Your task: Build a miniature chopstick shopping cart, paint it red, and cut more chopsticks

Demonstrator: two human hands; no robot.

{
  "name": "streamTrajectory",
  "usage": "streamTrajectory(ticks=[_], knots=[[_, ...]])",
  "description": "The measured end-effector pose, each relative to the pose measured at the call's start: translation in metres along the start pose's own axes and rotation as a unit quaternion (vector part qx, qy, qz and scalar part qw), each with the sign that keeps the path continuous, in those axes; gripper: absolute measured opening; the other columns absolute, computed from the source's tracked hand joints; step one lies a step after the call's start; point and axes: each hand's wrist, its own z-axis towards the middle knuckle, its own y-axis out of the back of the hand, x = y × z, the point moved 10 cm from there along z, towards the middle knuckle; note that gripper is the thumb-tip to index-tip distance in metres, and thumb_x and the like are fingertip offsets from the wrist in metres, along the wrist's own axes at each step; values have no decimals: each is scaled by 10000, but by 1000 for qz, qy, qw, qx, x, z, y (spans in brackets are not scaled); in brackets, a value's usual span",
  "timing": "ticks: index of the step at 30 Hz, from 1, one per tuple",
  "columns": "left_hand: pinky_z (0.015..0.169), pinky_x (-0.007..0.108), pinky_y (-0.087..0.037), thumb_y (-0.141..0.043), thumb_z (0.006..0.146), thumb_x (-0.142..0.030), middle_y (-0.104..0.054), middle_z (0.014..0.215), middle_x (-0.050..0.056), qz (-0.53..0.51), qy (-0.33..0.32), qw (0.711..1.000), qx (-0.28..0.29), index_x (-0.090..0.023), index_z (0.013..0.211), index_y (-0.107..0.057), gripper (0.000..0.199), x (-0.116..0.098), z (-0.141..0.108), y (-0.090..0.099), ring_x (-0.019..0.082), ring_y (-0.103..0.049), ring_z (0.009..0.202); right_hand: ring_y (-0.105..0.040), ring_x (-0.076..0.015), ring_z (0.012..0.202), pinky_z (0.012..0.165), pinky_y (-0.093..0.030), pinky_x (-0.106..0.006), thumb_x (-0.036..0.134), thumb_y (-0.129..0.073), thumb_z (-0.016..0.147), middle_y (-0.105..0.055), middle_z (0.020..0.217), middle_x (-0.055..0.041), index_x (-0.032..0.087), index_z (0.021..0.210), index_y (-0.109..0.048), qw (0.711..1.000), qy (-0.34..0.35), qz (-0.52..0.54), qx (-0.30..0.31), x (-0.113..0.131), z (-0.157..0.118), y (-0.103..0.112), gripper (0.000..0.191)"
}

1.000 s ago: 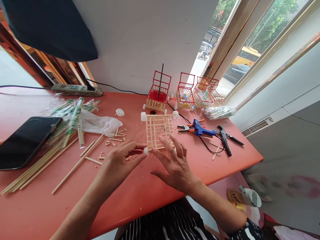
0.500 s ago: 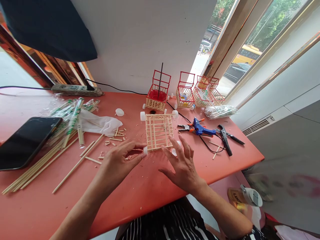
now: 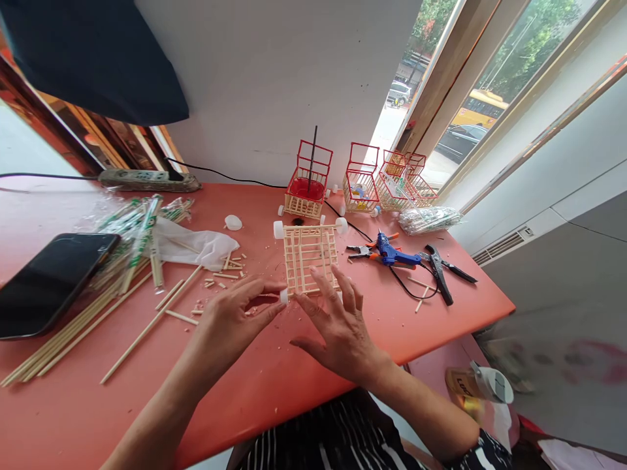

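A lattice frame of thin wooden sticks (image 3: 308, 251) lies on the red table with white bottle caps at its corners. My left hand (image 3: 240, 312) pinches the white cap (image 3: 283, 296) at the near left corner between thumb and fingers. Over the frame's near right part, my right hand (image 3: 337, 320) has its fingers spread, the fingertips at or just above the sticks. It hides most of the near right cap. Behind the frame stands a small stick cart (image 3: 304, 207) with red upper rails, a red tray and a dark rod.
A blue glue gun (image 3: 394, 253) and pliers (image 3: 441, 274) lie to the right. More small carts (image 3: 361, 189) stand by the window. On the left are a phone (image 3: 53, 281), loose chopsticks (image 3: 142, 326), wrapped chopsticks (image 3: 140, 241) and a power strip (image 3: 149, 179). Cut stick pieces (image 3: 225, 275) are scattered nearby.
My right hand has moved left along the near side of the frame, now covering more of the near right cap. My left hand keeps its pinch on the near left cap.
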Motion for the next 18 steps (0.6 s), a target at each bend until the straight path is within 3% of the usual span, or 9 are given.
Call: streamTrajectory(ticks=[9,18], knots=[[833,356,-632,-750,864,-496,-752,1128,72,-8,0,1000,2,-244,1099,-774,346,0,0,-1,271,-751,1017,-154,-372,1610,1264,-232,-543,622,-617,968,-355,1695,-125,245,1442,-627,1000,1,6,-17,-3,1,6,605],[822,353,-637,-746,855,-471,-760,1123,74,-8,11,1000,2,-243,1095,-777,332,3,-1,-1,276,-760,1021,-164,-419,1602,1235,-279,-601,574,-634,972,-375,1669,-177,194,1454,-601,998,-54,-26,-26,-39,-28,16,614]])
